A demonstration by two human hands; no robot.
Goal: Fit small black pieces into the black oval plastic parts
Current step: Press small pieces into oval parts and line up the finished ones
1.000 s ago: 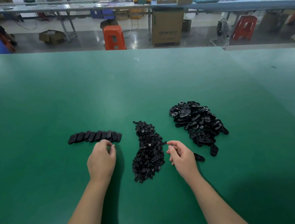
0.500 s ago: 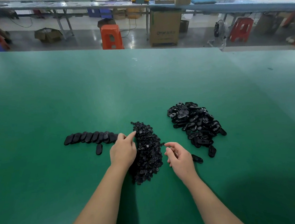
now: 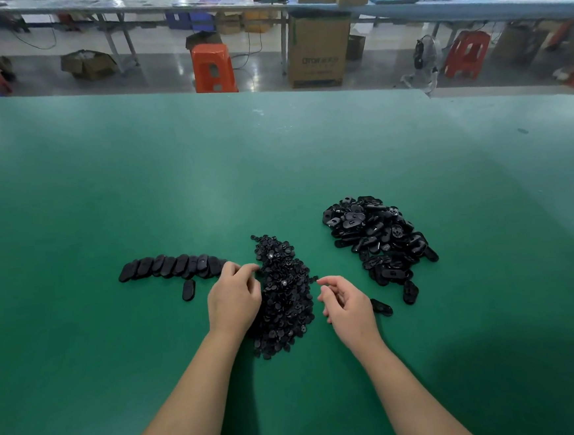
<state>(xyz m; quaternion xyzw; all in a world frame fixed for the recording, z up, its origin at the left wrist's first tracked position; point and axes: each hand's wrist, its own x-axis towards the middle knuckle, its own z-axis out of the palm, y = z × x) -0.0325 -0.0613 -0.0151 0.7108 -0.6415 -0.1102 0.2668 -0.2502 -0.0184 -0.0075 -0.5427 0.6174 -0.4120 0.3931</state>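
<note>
Green matting covers the big worktable [image 3: 275, 170], and behind it you can see a workshop floor with an orange stool [image 3: 213, 68], a tall cardboard box [image 3: 317, 48] and a long bench [image 3: 468, 7] loaded with stuff.

On the table, three groups of black parts. Dead centre is a long heap of small black pieces [image 3: 285, 296], running from far to near. Off to the right and a bit further back sits a loose pile of black oval parts [image 3: 380, 237], with two strays at its near edge. On the left there's a neat overlapping row of ovals [image 3: 172, 266], and one single oval [image 3: 188, 289] lying just in front of that row.

Both forearms come in from the bottom, bare. Left hand [image 3: 233, 300] is knuckles up at the left edge of the small-piece heap, fingers curled down and the tips right at the pieces. Looks like it's pinching at something there, but honestly I can't tell if it's got one. Right hand [image 3: 345, 302] is just right of the heap, not touching it, turned a bit on its side with fingers loosely curled and the forefinger and thumb out towards the heap. Nothing visible in it. One stray oval [image 3: 382, 307] sits just beside its knuckles.
</note>
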